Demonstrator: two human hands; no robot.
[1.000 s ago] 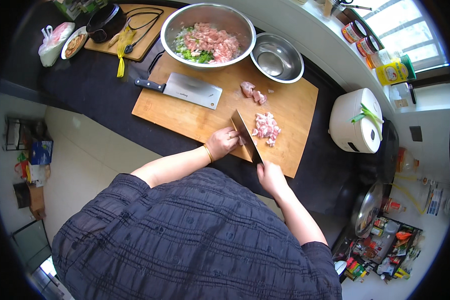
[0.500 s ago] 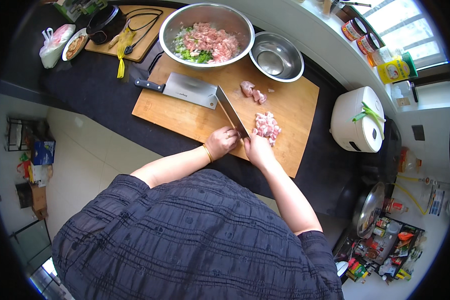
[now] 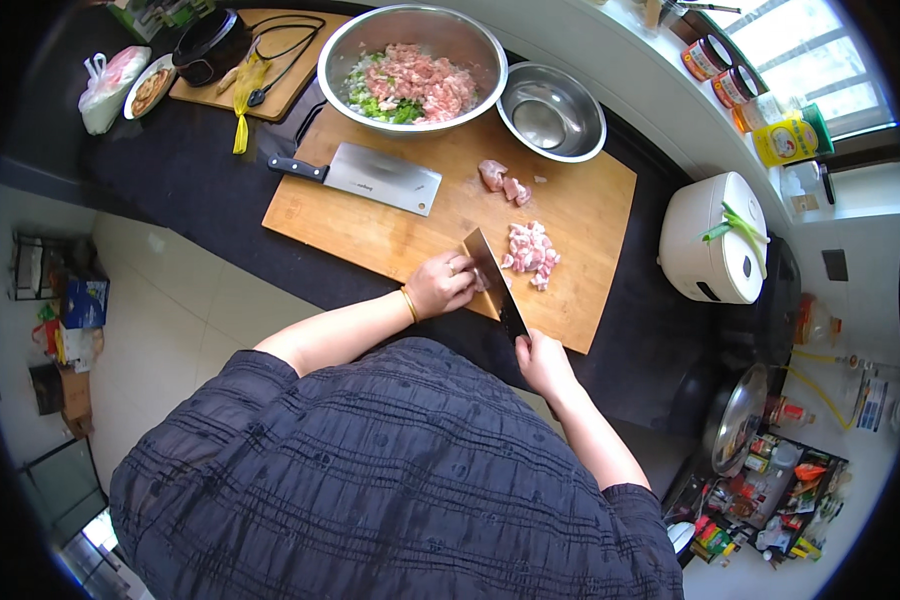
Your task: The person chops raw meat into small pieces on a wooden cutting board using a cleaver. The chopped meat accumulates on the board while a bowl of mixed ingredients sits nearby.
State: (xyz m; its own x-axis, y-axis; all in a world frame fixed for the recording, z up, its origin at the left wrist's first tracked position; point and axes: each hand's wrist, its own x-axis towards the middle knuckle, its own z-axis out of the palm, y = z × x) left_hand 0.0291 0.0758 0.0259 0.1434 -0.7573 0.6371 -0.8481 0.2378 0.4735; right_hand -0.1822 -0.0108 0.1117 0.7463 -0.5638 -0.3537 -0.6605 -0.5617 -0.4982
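My right hand [image 3: 545,362] is closed round the handle of a cleaver [image 3: 497,287], its blade edge-on over the near side of the wooden cutting board [image 3: 370,240]. Just left of the blade, my left hand [image 3: 443,286] has its fingers curled down on a piece of raw meat [image 3: 480,281], mostly hidden under them. To the right of the blade lies a pile of diced meat [image 3: 531,253]. Farther back on the board sit larger meat chunks [image 3: 504,181]. A second cleaver [image 3: 380,179] with a black handle lies flat on the board, untouched.
A large steel bowl [image 3: 497,100] of minced meat and chopped greens stands at the board's far edge, beside a smaller steel bowl [image 3: 590,135]. A white rice cooker [image 3: 705,240] with scallion on top is at right. A black pot [image 3: 210,52] and plate [image 3: 135,103] stand far left.
My right hand has drawn the cleaver back toward me and to the right, so its blade no longer reaches the flat cleaver. My left hand has barely moved.
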